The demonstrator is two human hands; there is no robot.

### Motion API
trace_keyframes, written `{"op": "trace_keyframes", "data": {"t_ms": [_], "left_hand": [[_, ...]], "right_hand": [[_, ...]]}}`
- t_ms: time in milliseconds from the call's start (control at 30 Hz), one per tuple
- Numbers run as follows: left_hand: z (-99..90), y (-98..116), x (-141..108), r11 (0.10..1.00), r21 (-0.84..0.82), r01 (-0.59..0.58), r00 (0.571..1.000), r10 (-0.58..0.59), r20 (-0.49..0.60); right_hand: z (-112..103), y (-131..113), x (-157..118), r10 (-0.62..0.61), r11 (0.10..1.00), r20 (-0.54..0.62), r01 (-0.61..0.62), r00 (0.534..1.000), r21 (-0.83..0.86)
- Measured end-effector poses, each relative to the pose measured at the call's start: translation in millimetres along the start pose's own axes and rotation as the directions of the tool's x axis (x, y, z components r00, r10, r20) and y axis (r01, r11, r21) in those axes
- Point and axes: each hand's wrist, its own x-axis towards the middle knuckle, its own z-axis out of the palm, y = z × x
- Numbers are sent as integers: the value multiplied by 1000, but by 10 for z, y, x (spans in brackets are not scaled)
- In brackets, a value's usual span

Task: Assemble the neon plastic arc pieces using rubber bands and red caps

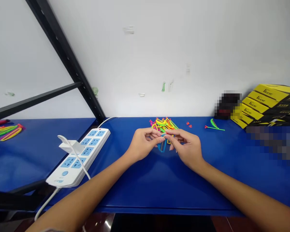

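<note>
The blue toy bow [159,147] and the heaped toy bows and arrows [162,122] are showing smooth plastic. The tabletop [135,187] is gleaming like glossy painted metal. The power strip [87,151] is presenting smooth, hard plastic, the shelf upright [66,54] is looking like matt metal, and the yellow boxes [265,98] are suggesting smooth printed cardboard.
</note>
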Motion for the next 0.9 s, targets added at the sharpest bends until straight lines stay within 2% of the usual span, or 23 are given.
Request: {"op": "trace_keyframes", "data": {"t_ms": [167,333,500,600,900], "left_hand": [[-20,3,-10,1000,19,19,1000,-19,-4],[2,-34,-28,1000,9,5,1000,-5,-7],[20,0,-54,996,44,-76,995,78,-57],[24,18,-64,996,45,-75,995,78,-55],[0,-97,13,1000,-5,27,999,-27,-20]], "right_hand": [[-2,5,3,62,998,13,-62,998,5],[-2,-15,-11,-4,999,11,4,1000,-46],[-10,-28,-11,-23,1000,28,24,999,-12],[-14,-19,-7,-26,1000,29,26,999,-1],[-16,43,73,203,976,83,-209,976,68]]}}
